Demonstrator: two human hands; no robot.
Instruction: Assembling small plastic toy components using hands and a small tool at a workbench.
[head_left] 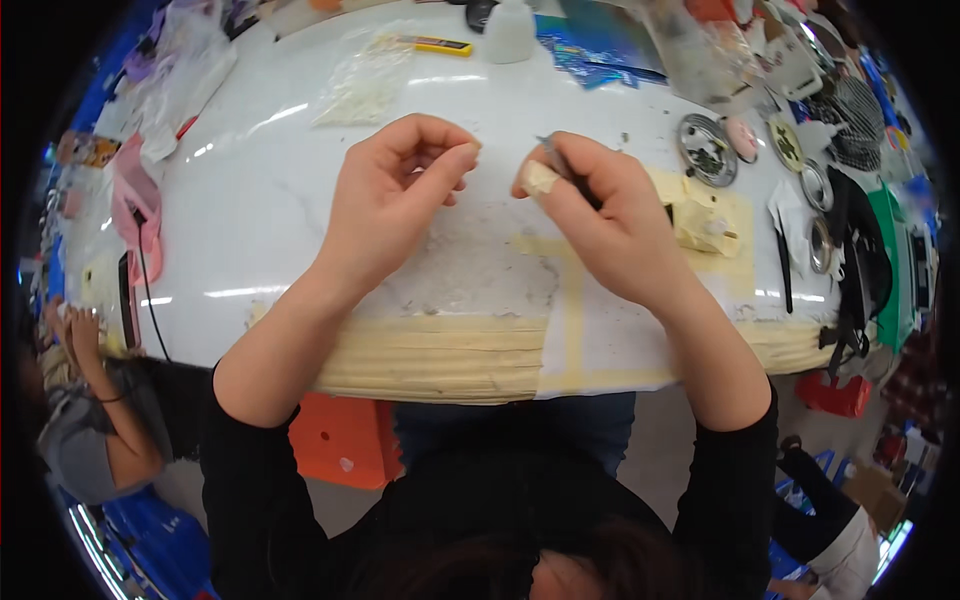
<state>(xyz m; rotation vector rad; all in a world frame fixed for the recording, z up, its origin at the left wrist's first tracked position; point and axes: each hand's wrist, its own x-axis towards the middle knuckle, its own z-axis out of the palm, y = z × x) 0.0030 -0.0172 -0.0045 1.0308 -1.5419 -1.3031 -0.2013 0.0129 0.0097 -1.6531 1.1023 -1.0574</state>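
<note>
Above the middle of the white table (260, 190), my left hand (395, 195) is closed in a pinch, thumb against forefinger. Whatever sits between those fingertips is too small to make out. To its right, my right hand (615, 215) grips a slim dark tool (556, 158) with a pointed metal tip. The tip points up and left, toward my left hand, without touching it. Fingers hide most of the tool, so its exact kind does not show. A strip of pale tape (538, 180) is wrapped round my right thumb.
Farther back lie a clear bag of small pale pieces (365, 90), a yellow-handled cutter (440, 46), a white bottle (510, 32) and blue packets (590, 60). Round metal dishes (706, 150) and a taped block (705, 222) stand right. Masking tape (430, 355) covers the front edge.
</note>
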